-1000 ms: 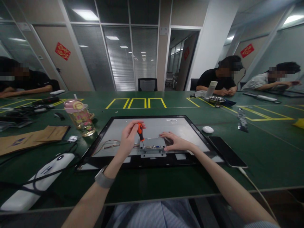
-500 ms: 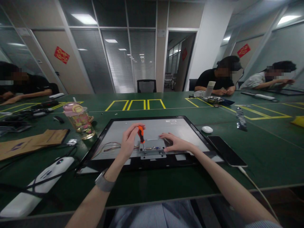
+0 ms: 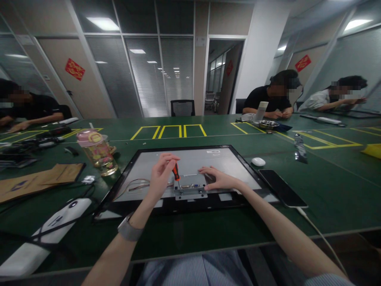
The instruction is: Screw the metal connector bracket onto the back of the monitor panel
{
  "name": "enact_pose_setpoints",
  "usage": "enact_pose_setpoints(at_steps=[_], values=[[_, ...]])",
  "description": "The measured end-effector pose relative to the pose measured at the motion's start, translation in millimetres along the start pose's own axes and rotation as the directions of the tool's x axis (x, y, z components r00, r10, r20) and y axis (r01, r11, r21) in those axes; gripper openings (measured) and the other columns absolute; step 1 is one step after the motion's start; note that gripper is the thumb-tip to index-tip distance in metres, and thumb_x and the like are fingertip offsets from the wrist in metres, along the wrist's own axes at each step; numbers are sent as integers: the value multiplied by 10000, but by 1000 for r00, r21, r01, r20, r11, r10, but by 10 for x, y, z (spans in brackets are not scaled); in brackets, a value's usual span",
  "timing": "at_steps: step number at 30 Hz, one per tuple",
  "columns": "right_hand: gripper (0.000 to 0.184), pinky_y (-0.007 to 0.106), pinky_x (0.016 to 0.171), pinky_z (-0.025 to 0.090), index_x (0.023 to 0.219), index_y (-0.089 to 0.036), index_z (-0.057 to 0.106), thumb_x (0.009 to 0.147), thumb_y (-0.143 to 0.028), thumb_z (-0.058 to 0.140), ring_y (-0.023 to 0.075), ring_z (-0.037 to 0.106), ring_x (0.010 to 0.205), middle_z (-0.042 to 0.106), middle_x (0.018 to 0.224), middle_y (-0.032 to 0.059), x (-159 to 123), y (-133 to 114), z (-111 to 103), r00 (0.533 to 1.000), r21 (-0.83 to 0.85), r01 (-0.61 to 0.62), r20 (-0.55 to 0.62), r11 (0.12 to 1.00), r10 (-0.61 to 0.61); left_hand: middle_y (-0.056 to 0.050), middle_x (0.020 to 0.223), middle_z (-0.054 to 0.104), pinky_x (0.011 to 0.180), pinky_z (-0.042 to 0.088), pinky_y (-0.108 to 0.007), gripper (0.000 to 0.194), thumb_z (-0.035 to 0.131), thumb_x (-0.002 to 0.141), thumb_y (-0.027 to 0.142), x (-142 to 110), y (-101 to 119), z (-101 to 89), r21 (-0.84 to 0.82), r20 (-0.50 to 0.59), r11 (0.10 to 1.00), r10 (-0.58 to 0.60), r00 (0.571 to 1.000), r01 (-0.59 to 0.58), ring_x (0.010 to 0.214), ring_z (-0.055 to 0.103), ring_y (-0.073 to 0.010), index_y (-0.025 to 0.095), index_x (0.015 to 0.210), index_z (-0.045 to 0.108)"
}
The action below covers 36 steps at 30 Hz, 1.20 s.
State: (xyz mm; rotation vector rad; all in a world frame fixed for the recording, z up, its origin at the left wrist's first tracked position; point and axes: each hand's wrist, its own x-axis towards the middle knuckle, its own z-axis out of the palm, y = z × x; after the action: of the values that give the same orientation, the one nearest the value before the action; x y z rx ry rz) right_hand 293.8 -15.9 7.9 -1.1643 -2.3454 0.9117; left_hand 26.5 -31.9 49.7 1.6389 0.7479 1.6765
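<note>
My left hand (image 3: 162,172) is closed around the handle of an orange and black screwdriver (image 3: 176,172). The screwdriver stands nearly upright, its tip down at the left end of a metal bracket (image 3: 190,192) with video ports. That bracket sits at the near edge of a flat display panel (image 3: 166,159), which lies with its grey metal back up inside a black frame. My right hand (image 3: 218,178) rests at the bracket's right end, fingers spread over the panel's back, apparently holding nothing. Thin wires (image 3: 135,183) run from the bracket's left side across the panel.
Right of the panel lie a phone (image 3: 282,188) with a white cable and a white earbud case (image 3: 258,161). To the left stand a pink-lidded bottle (image 3: 98,153), cardboard (image 3: 41,180) and a white power strip (image 3: 47,234) with black cords. Several people sit across the table.
My left fingers have shifted around the screwdriver's handle top, covering it more. The screwdriver stays at the bracket's left end. My right hand holds its place; the view has shifted slightly.
</note>
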Motion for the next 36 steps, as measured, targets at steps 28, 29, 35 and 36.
enact_pose_setpoints(at_steps=[28, 29, 35, 36], values=[[758, 474, 1213, 19, 1387, -265, 463, 759, -643, 654, 278, 228, 1450, 401, 1510, 54, -10, 26, 16, 1000, -40, -3, 20, 999, 3, -98, 1073, 638, 895, 480, -356, 314, 360, 973, 260, -50, 60, 14, 319, 117, 920, 199, 973, -226, 989, 608, -185, 187, 1108, 634], [756, 471, 1213, 21, 1387, -265, 464, 761, -644, 652, 279, 226, 1450, 403, 1509, 55, -10, 25, 15, 1000, -41, -1, 21, 999, 2, -98, 1065, 647, 884, 482, -352, 321, 348, 976, 251, -54, 59, 9, 359, 137, 898, 220, 966, -255, 969, 617, -184, 186, 1148, 611], [747, 485, 1208, 14, 1377, -266, 472, 756, -636, 661, 284, 240, 1446, 411, 1504, 63, -6, 24, 22, 1000, -43, 1, 5, 999, -1, -92, 858, 660, 757, 439, -348, 188, 536, 886, 264, -35, 59, -106, 716, 326, 453, 457, 828, -531, 806, 595, -216, 187, 1002, 661], [743, 486, 1208, 12, 1373, -266, 475, 756, -636, 661, 281, 242, 1445, 410, 1505, 63, -4, 26, 23, 1000, -47, 4, 7, 999, -3, -74, 774, 643, 715, 423, -338, 149, 571, 864, 278, -34, 63, -128, 743, 355, 372, 485, 799, -556, 743, 578, -207, 194, 937, 670]])
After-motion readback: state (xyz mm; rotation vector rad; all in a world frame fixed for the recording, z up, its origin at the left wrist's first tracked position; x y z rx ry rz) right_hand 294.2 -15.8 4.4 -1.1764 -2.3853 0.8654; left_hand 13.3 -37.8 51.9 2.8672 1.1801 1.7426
